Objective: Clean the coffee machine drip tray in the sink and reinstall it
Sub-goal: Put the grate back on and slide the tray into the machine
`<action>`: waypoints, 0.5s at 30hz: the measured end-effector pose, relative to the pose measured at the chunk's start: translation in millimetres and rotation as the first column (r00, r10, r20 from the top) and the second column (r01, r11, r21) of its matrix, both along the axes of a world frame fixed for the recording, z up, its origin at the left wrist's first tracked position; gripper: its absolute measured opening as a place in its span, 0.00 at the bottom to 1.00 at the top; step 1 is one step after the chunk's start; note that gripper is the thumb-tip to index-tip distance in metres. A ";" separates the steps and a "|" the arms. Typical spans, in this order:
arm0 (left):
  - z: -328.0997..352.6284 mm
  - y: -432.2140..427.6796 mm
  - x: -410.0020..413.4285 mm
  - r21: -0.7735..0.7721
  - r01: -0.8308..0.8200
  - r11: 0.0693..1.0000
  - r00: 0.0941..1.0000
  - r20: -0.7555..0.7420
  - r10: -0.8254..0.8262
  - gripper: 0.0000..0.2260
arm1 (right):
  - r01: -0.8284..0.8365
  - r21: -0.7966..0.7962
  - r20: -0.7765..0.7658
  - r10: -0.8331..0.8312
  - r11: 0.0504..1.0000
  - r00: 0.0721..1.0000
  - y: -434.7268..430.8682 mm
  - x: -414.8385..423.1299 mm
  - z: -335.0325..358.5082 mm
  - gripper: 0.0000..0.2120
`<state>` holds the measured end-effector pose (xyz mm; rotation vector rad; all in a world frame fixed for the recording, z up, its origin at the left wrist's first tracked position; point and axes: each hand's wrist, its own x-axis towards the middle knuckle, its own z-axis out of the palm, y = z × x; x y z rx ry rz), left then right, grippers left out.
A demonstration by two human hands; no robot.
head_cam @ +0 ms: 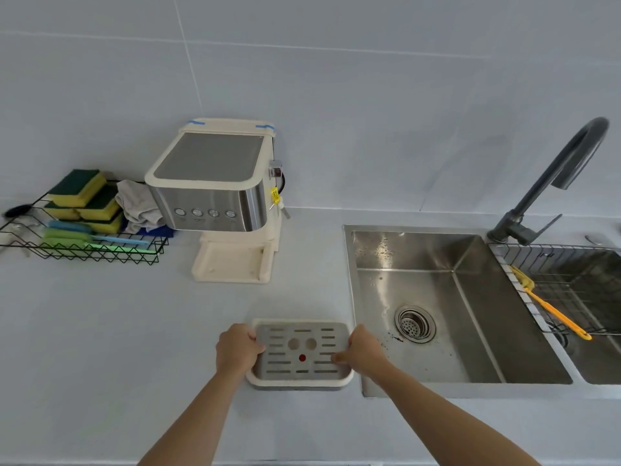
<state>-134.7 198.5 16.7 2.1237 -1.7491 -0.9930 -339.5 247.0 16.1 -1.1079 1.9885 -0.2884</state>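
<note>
The pale countertop [100, 331] is stretching across the whole view, and the steel sink [420, 250] is sitting sunk into its right half, with the dark faucet [551, 176] arching over its far rim. The basin is lying directly to the right of the hands. Its drain strainer [415, 322] is sitting roughly level with them.

The coffee machine [208, 183] is standing well back and to the left, and its cream base [232, 264] is showing an open slot where the tray belongs.

The drip tray [302, 368] is sitting front and centre, just beside the sink's left rim. Its long axis is running left to right and its slotted metal grate is facing up. Whether it is resting on the counter or hovering just above it, I cannot tell; a thin shadow is showing under its near edge.

The left hand [237, 349] is gripping the tray's left short end, and the right hand [363, 351] is gripping the right short end. Each hand is curling its fingers round the rim and laying its thumb on the grate. Both forearms are reaching forward, converging slightly. The right hand is the nearer one to the basin, so the coming move is probably calling for a level carry sideways to the right, over the rim.
</note>
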 end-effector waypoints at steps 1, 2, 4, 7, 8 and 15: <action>-0.2 0.3 -0.8 -0.004 0.008 1.000 1.000 0.021 -0.008 0.07 | -0.011 0.005 -0.014 0.011 1.000 1.000 0.2 -0.2 -1.1 0.20; -0.3 0.6 -1.8 -0.009 0.018 1.000 0.999 0.045 -0.018 0.07 | -0.019 0.009 -0.026 0.019 1.000 0.999 0.3 -0.4 -1.3 0.20; -1.9 0.9 -4.0 -0.022 0.026 0.999 0.996 0.089 -0.024 0.10 | -0.033 0.009 -0.039 0.034 0.999 0.999 0.3 -0.1 -0.3 0.20; -4.0 1.6 -6.3 -0.039 0.033 0.999 0.987 0.157 -0.026 0.11 | -0.052 0.012 -0.048 0.052 0.999 0.997 -0.3 -0.4 0.6 0.20; -5.0 1.7 -6.6 -0.047 0.036 0.998 0.985 0.169 -0.027 0.13 | -0.058 0.015 -0.052 0.058 0.998 0.997 -0.5 -0.7 0.5 0.21; -9.4 2.3 -8.8 -0.090 0.055 0.994 0.983 0.177 -0.039 0.15 | -0.105 0.034 -0.114 0.108 0.994 0.988 -2.4 0.4 3.5 0.22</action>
